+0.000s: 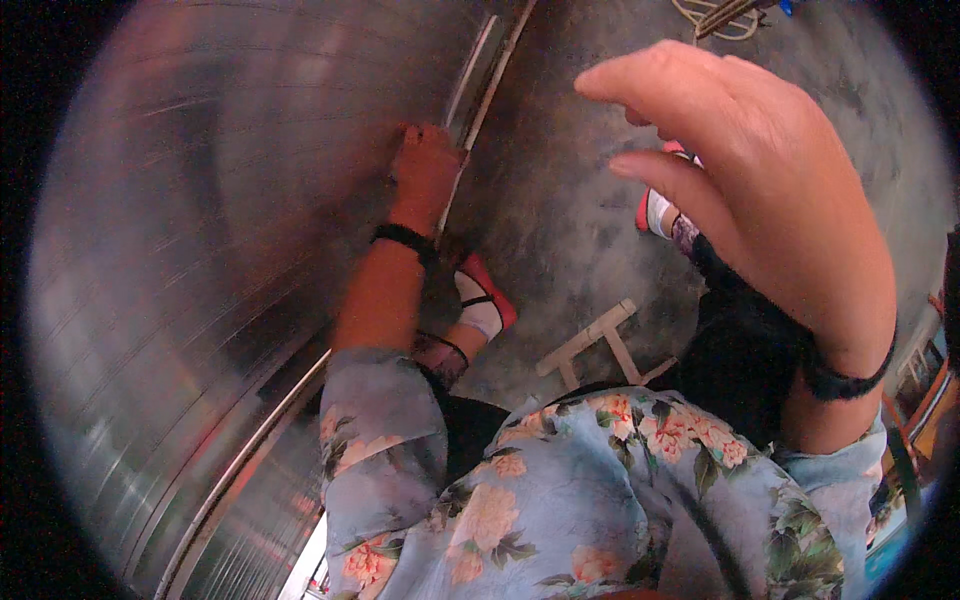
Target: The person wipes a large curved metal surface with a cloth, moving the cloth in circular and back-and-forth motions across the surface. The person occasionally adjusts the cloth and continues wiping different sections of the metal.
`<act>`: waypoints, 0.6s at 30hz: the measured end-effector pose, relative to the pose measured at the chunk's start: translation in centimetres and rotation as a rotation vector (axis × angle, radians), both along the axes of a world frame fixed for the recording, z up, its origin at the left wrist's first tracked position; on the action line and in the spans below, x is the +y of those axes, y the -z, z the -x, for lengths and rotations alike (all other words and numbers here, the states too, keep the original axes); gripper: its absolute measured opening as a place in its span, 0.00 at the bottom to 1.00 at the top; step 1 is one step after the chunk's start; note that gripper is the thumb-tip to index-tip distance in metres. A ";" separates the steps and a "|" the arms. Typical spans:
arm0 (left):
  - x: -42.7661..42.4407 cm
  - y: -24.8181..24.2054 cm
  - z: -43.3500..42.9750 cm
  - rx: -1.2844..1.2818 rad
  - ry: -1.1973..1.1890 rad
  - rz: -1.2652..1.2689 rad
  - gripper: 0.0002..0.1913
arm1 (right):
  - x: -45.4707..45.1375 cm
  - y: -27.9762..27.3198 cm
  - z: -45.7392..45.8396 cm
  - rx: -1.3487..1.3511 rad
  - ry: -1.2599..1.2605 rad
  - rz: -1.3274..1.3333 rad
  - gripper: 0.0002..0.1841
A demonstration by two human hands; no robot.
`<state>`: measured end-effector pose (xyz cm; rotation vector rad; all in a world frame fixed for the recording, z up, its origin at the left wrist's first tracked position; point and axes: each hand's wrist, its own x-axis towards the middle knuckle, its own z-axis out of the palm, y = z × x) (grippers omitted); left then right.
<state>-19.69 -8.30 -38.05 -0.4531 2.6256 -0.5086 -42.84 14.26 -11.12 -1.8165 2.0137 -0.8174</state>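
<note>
A broad, ribbed metal surface (225, 187), shiny and blurred, fills the left side of the view; it looks like a shutter or metal door. My left hand (427, 161) is against its lower edge, beside a pale metal strip (471, 71) at floor level. Its fingers are blurred and partly hidden, so I cannot tell whether they grip the edge. My right hand (757, 150) is raised close to the camera, over the floor. Nothing shows between its thumb and curved fingers, which are apart. Each wrist wears a dark band.
Beneath me is a grey concrete floor (570, 225). A pale wooden frame (600, 341), perhaps stool legs, stands between my feet in red shoes (487, 296). At the top lies a round wire or cane frame (724, 19). Several blurred objects line the lower right rim.
</note>
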 end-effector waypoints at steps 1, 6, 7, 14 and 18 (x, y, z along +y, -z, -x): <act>0.4 0.4 0.2 -0.021 -0.017 -0.002 0.14 | 0.5 0.2 0.0 0.005 0.003 -0.019 0.18; 0.2 0.6 0.9 -0.105 0.080 -0.068 0.14 | 1.4 -0.4 0.4 0.079 -0.033 0.006 0.18; 0.0 0.2 0.8 -0.161 0.098 -0.081 0.15 | 1.4 -0.5 0.5 0.080 -0.036 0.040 0.18; 0.6 -11.0 -3.3 0.176 -0.036 0.066 0.11 | -0.3 -0.7 0.2 0.065 -0.102 0.272 0.16; 0.6 -21.5 -6.6 0.425 0.107 0.293 0.16 | -1.8 -1.1 -0.4 0.083 -0.117 0.292 0.15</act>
